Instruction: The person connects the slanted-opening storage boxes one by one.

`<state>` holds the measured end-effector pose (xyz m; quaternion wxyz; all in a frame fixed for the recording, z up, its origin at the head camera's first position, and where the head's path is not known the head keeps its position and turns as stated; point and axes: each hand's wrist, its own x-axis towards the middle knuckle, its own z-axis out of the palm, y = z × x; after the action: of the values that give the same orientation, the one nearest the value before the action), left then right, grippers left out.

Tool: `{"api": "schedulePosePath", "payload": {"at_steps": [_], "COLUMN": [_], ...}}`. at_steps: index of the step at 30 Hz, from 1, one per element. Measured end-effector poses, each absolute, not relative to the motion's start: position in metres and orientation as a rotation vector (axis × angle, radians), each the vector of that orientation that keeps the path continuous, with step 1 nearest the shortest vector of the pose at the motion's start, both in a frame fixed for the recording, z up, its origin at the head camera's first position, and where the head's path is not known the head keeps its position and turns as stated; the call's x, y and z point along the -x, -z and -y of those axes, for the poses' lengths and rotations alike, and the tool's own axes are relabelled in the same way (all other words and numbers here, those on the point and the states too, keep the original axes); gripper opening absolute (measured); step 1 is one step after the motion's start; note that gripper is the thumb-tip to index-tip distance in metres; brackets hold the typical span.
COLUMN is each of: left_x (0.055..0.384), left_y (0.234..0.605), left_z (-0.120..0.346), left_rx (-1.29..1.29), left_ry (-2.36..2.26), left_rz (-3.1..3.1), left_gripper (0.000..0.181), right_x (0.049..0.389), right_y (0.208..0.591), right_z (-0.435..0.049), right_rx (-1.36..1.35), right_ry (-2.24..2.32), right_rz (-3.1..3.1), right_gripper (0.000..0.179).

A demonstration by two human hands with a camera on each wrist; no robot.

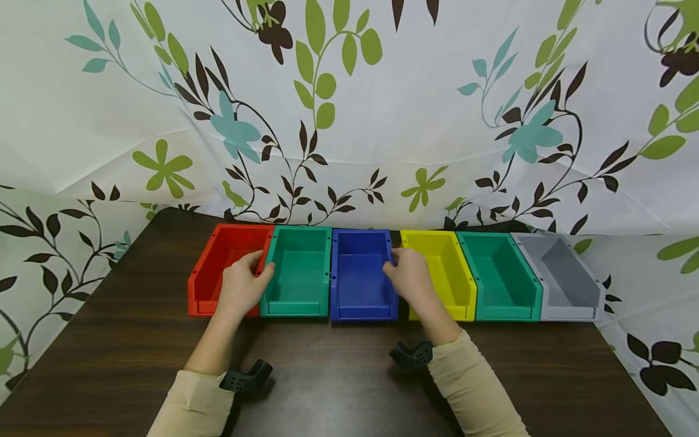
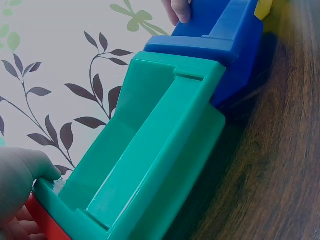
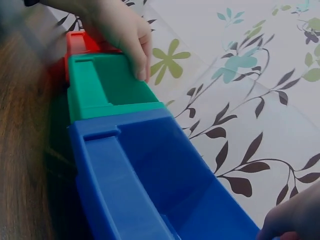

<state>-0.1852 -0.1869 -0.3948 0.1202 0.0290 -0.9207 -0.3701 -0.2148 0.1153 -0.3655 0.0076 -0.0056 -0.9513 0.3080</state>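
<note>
My left hand is closed in a pinch on the left wall of an open-topped green plastic bin, my thumb hooked over its rim and my other fingers down on the side of the open-topped red plastic bin just left of it. My right hand pinches the right wall of an open-topped blue plastic bin, so the green one lies to the right of my left hand and the blue one to the left of my right hand, side by side between them. Right of a narrow gap, partly behind my right hand, sits a yellow plastic bin, then a second green plastic bin and a grey plastic bin at the far right of the row. The bins are smooth and lightly glossy, roughly rectangular, with a lowered lip at the near end. They stand along the far part of a dark brown wood-grain table, before a white cloth printed with green, blue and brown leaves. I wear beige sleeves, with a black perforated wrist piece at my left wrist.
</note>
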Motion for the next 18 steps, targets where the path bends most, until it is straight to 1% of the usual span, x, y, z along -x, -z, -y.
{"api": "schedulePosePath", "payload": {"at_steps": [4, 12, 18], "left_x": [0.185, 0.186, 0.186], "left_y": [0.395, 0.396, 0.395], "left_z": [0.188, 0.188, 0.188], "left_rx": [-0.084, -0.088, -0.088], "left_ry": [1.088, 1.099, 1.123], "left_rz": [2.688, 2.696, 2.691], "left_gripper": [0.048, 0.048, 0.048], "right_x": [0.215, 0.216, 0.219], "right_y": [0.364, 0.362, 0.358], "right_z": [-0.119, -0.132, -0.143], "right_rx": [0.047, 0.054, 0.102], "right_ry": [-1.111, -1.205, -1.378], "right_rz": [2.927, 2.844, 2.761], "right_gripper": [0.041, 0.038, 0.037]}}
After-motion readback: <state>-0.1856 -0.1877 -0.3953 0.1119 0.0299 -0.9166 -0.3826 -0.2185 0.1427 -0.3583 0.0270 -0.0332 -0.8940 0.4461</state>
